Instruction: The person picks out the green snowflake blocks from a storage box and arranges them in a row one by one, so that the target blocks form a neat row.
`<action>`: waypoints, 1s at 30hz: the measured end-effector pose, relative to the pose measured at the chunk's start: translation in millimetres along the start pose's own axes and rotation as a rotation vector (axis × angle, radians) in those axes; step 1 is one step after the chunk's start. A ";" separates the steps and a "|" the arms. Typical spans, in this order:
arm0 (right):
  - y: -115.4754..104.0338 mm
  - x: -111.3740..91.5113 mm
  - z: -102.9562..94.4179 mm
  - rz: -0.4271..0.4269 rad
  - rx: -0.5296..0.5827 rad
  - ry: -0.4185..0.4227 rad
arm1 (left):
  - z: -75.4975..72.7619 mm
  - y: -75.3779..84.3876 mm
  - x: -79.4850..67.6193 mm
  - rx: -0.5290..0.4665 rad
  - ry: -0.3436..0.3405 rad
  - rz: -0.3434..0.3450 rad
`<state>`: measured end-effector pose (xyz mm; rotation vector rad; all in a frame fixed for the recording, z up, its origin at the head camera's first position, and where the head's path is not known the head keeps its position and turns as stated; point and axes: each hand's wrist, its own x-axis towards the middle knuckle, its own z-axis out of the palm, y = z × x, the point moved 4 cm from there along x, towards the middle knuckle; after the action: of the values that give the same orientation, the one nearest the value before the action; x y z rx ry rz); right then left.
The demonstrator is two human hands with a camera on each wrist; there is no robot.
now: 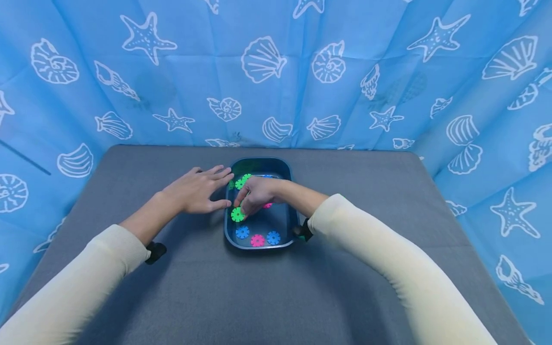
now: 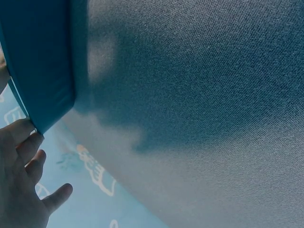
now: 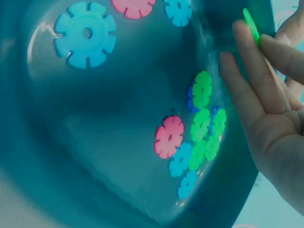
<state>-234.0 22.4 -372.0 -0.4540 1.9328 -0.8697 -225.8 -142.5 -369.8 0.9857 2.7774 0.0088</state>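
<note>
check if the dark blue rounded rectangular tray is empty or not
Not empty: round notched discs in green, pink and blue lie inside the tray.

Behind the far edge of a grey, fabric-textured counter (image 1: pixel 258 297) hangs a creased blue curtain (image 1: pixel 293 96), printed in white outline with starfish (image 1: pixel 148 38), fan-shaped scallops (image 1: pixel 262 60) and spiral shells (image 1: pixel 328 63), which also spans the counter's left and right sides.
</note>
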 end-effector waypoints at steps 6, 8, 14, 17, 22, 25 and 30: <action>3.2 -22.6 -1.7 -0.016 -0.034 -0.038 | -1.2 1.1 0.4 0.010 0.011 0.004; 7.0 -30.6 -3.5 -0.022 -0.020 -0.036 | -1.4 1.2 0.5 0.015 0.011 -0.002; 23.3 -52.6 -15.4 -0.026 -0.023 0.011 | -0.1 1.5 0.2 0.019 0.007 -0.025; 30.7 -65.6 -25.5 -0.030 -0.015 0.043 | 1.3 1.5 0.4 0.024 0.009 -0.026; 46.0 -91.4 -47.0 -0.024 0.000 0.109 | 2.3 1.9 0.0 0.022 0.010 -0.023; 59.2 -106.1 -61.2 -0.013 0.016 0.174 | 1.5 2.6 -0.6 0.021 0.010 -0.021; 89.0 -128.5 -83.7 0.008 0.037 0.296 | 0.1 2.9 -1.0 0.023 0.010 -0.023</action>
<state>-239.7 195.3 -333.2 -0.3083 2.1806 -1.0112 -223.2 -140.8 -369.5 0.9613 2.8037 -0.0219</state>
